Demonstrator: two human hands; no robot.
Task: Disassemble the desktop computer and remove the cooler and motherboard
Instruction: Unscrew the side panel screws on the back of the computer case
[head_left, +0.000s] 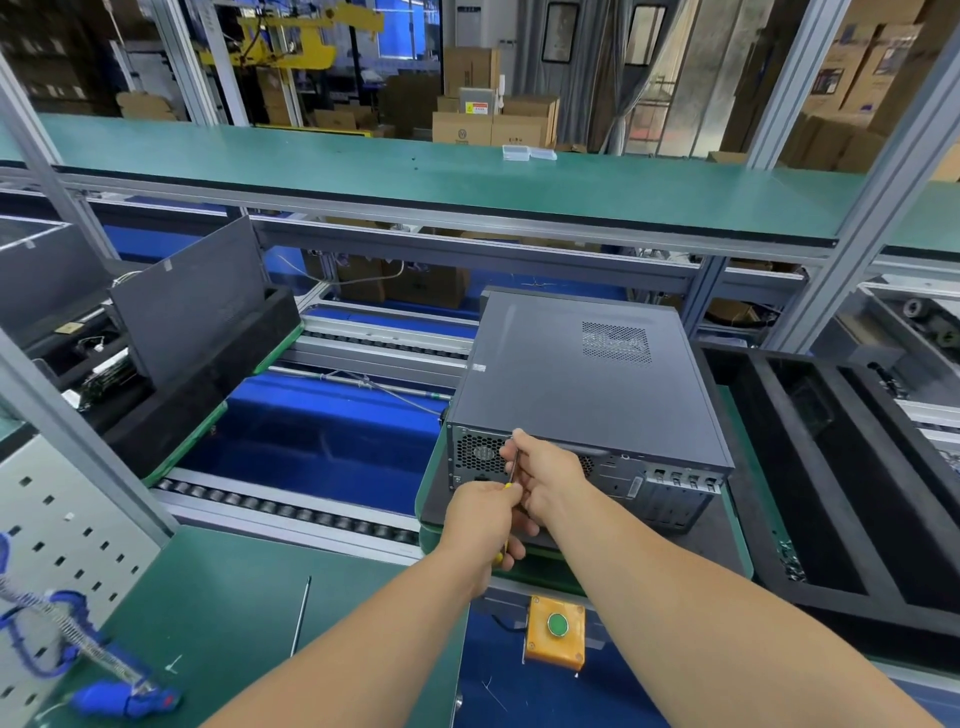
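A closed desktop computer (587, 384) lies on its side on a green pallet (431, 499) on the roller conveyor, its rear panel at the pallet's near edge, facing the worker. Its side cover is on, so the cooler and motherboard inside cannot be seen. The left hand (483, 525) is wrapped round the yellow handle of a screwdriver (511, 470), while the right hand (545, 467) pinches the shaft, guiding the tip to the panel's upper edge beside the fan grille. The work appears to be at its opening step: freeing the cover screws. Next, the tip must seat squarely before turning.
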